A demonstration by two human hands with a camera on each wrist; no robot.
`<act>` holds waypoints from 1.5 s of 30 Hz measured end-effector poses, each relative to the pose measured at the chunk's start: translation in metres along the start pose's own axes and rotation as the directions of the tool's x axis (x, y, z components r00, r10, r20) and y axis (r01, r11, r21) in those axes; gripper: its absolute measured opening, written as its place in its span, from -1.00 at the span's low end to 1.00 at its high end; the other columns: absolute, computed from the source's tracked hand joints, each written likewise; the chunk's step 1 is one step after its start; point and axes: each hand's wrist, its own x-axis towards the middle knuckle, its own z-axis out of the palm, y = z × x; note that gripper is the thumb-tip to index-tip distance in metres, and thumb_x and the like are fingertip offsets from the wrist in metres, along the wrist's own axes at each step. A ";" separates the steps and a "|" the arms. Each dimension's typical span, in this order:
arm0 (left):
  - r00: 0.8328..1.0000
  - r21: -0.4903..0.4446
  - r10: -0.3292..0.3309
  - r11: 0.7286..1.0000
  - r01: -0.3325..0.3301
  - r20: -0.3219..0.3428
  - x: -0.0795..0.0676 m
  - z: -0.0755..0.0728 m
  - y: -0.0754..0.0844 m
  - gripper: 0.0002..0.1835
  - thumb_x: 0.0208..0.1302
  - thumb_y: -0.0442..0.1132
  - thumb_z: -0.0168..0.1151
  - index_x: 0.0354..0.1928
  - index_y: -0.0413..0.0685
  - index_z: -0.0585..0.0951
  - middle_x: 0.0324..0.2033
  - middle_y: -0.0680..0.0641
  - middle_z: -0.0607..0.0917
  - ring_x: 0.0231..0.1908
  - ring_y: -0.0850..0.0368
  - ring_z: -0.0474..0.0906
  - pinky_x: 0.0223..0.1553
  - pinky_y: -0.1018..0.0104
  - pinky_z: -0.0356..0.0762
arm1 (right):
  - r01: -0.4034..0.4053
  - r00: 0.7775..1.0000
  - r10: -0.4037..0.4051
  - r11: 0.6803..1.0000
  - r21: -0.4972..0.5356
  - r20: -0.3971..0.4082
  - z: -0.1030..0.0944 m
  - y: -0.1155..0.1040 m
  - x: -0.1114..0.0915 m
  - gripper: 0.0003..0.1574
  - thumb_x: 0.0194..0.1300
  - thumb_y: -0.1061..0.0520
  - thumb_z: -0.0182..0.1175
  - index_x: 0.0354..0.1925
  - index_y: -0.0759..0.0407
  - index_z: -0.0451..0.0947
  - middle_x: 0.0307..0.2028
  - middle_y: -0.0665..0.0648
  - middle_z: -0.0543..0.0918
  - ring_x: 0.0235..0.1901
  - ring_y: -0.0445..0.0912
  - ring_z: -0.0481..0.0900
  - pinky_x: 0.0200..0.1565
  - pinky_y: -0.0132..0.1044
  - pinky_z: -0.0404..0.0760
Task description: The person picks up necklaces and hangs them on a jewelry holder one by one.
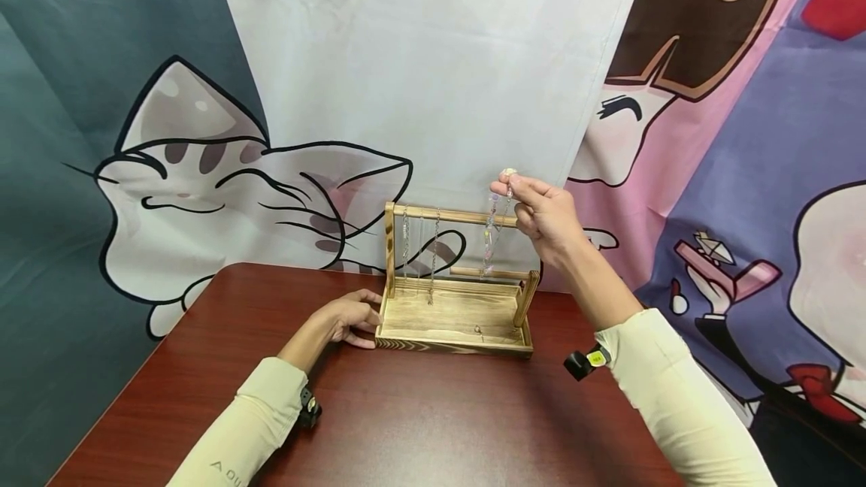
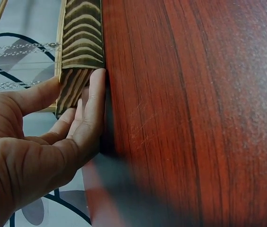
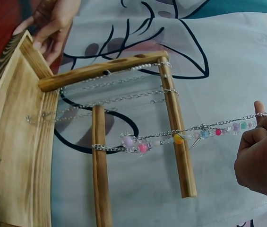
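Note:
A wooden jewelry stand point(image 1: 453, 348) has a shallow tray, a top bar and a lower bar point(image 3: 101, 189). At its left end, my left hand point(image 1: 348, 318) grips the tray corner, the thumb on one side and the fingers along the other, as the left wrist view shows. Above the top bar, my right hand point(image 1: 546, 215) pinches one end of a necklace with colored beads and silver chain point(image 3: 142, 147). The necklace hangs down past the top bar to the lower bar. Whether its chain loops round the lower bar I cannot tell.
Several thin silver chains point(image 1: 434, 254) hang from the top bar's left part. A small shiny piece point(image 1: 478, 330) lies in the tray, at the right. The stand is on a reddish-brown table point(image 1: 433, 412), before a printed cloth point(image 1: 419, 81).

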 end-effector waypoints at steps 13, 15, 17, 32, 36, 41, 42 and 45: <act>1.000 0.005 0.000 1.000 0.000 -0.005 0.000 0.000 0.000 -0.37 0.50 -0.51 0.20 0.54 -0.21 0.32 0.10 -0.32 0.72 0.00 -0.05 0.78 -0.08 -0.04 0.95 | 0.008 0.999 -0.007 1.000 0.022 -0.041 -0.019 0.000 0.006 -0.77 0.73 0.11 0.24 0.02 -0.01 0.85 -0.17 -0.07 0.96 -0.77 -0.35 0.19 -0.62 -0.49 -0.03; 1.000 0.004 -0.001 1.000 0.001 -0.006 0.000 0.001 0.001 -0.36 0.50 -0.51 0.21 0.55 -0.21 0.32 0.10 -0.32 0.72 0.00 -0.05 0.78 -0.08 -0.04 0.95 | 0.012 0.999 -0.011 0.999 0.039 -0.048 -0.022 0.001 0.006 -0.76 0.73 0.13 0.23 0.02 0.01 0.85 -0.18 -0.06 0.96 -0.78 -0.35 0.20 -0.62 -0.48 -0.05; 1.000 0.005 0.001 1.000 -0.001 -0.006 0.000 0.001 0.001 -0.36 0.49 -0.51 0.21 0.55 -0.21 0.32 0.09 -0.31 0.72 0.00 -0.05 0.78 -0.08 -0.04 0.95 | 0.019 0.999 -0.017 0.999 0.050 -0.052 -0.025 0.001 0.006 -0.76 0.73 0.14 0.23 0.01 0.02 0.86 -0.18 -0.05 0.96 -0.78 -0.35 0.20 -0.60 -0.46 -0.09; 1.000 0.007 0.002 1.000 -0.002 -0.008 0.000 0.002 0.003 -0.36 0.49 -0.51 0.22 0.55 -0.21 0.31 0.08 -0.31 0.71 0.00 -0.06 0.77 -0.10 -0.02 0.95 | 0.063 0.987 -0.047 0.993 0.101 -0.153 -0.049 0.006 0.001 -0.78 0.72 0.16 0.24 -0.01 0.09 0.83 -0.19 0.01 0.96 -0.78 -0.36 0.25 -0.68 -0.53 0.04; 1.000 0.008 0.004 1.000 -0.004 -0.006 -0.001 0.002 0.002 -0.36 0.49 -0.51 0.21 0.54 -0.22 0.32 0.09 -0.32 0.71 -0.01 -0.05 0.77 -0.09 -0.02 0.95 | 0.059 0.984 -0.042 0.994 0.093 -0.173 -0.052 0.008 0.001 -0.79 0.71 0.14 0.26 -0.01 0.09 0.83 -0.21 0.00 0.96 -0.78 -0.36 0.22 -0.67 -0.53 0.03; 1.000 0.007 0.005 1.000 -0.005 -0.005 -0.001 0.001 0.001 -0.36 0.49 -0.51 0.21 0.55 -0.22 0.32 0.08 -0.32 0.72 -0.03 -0.04 0.77 -0.09 -0.03 0.95 | 0.057 0.982 -0.045 0.996 0.061 -0.185 -0.054 0.014 0.002 -0.80 0.72 0.12 0.25 -0.01 0.08 0.83 -0.20 -0.02 0.96 -0.77 -0.36 0.20 -0.66 -0.53 0.01; 1.000 0.007 0.006 1.000 -0.006 -0.006 -0.001 0.001 0.001 -0.36 0.49 -0.51 0.21 0.55 -0.22 0.32 0.08 -0.32 0.72 -0.02 -0.04 0.77 -0.09 -0.03 0.95 | 0.055 0.982 -0.045 0.997 0.051 -0.184 -0.054 0.015 0.003 -0.80 0.72 0.12 0.25 0.01 0.07 0.82 -0.20 -0.03 0.96 -0.77 -0.36 0.19 -0.65 -0.52 0.00; 1.000 0.006 0.002 1.000 -0.002 -0.007 -0.002 0.001 0.000 -0.36 0.50 -0.50 0.22 0.55 -0.22 0.32 0.07 -0.32 0.73 -0.01 -0.05 0.78 -0.10 -0.03 0.95 | 0.042 0.982 -0.035 0.999 0.033 -0.187 -0.054 0.022 0.004 -0.81 0.73 0.11 0.23 0.04 0.07 0.79 -0.20 -0.05 0.96 -0.77 -0.36 0.17 -0.63 -0.49 -0.05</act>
